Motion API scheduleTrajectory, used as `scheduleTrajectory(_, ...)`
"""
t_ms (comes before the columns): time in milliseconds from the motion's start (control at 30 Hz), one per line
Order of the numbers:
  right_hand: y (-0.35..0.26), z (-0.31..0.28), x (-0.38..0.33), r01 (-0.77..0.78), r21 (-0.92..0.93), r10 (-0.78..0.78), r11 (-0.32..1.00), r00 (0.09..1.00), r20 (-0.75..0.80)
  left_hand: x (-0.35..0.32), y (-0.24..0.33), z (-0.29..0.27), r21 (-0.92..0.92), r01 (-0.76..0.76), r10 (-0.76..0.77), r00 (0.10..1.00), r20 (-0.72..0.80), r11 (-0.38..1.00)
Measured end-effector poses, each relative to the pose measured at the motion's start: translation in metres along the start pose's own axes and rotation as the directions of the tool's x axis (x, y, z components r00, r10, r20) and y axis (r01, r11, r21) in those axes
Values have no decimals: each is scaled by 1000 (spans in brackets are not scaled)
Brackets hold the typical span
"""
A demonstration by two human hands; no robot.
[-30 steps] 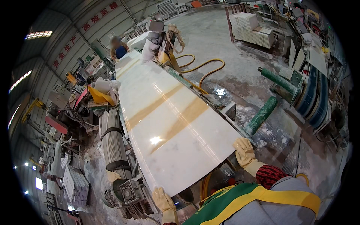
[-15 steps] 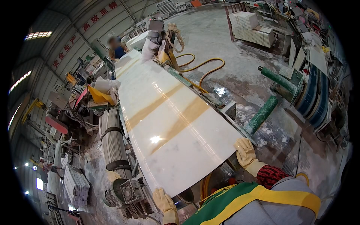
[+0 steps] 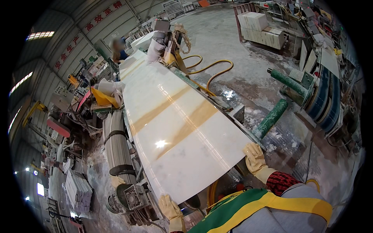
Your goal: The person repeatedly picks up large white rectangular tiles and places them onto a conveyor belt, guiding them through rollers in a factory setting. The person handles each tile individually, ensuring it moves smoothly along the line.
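Note:
A long polished white stone slab (image 3: 194, 155) with two tan bands stretches away from me on a machine bed. My left hand (image 3: 169, 209), in a cream rubber glove, holds its near left corner, with the fingers over the edge. At the near right corner my right hand (image 3: 254, 158), gloved alike, has its fingers bent against the slab's edge. The thumbs and the slab's underside are mostly hidden. A red and black checked cuff shows at my right wrist. Over my front lies a green apron (image 3: 233, 211) with a yellow band.
A motor with a gearbox (image 3: 134, 197) sits beside my left hand, below a bundle of grey strips (image 3: 116, 143). Green rollers (image 3: 272, 118) stand to the right. A yellow hose (image 3: 221, 62) loops over the wet floor. A co-worker (image 3: 118, 50) is near the slab's far end.
The co-worker at the far end has shifted slightly. My hands and the slab keep their places.

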State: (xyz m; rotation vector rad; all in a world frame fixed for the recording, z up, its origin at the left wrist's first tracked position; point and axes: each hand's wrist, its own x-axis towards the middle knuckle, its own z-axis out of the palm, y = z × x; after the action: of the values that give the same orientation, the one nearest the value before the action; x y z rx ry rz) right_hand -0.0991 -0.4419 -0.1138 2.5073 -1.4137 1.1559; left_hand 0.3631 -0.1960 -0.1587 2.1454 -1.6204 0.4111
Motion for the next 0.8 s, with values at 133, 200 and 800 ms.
scheduleTrajectory(133,-1,1,0,7,-6,-8,1000,1000,-19,-3,1,-2,11,10,-10,1000,2,1000)
scheduleTrajectory(200,-2,0,1,31,-7,-31,1000,997,-71,-5,-2,1,2,-3,3,1000,-6,1000)
scheduleTrajectory(800,8,21,-36,-19,61,26,998,993,-119,-7,9,-8,-33,7,-8,999,-34,999)
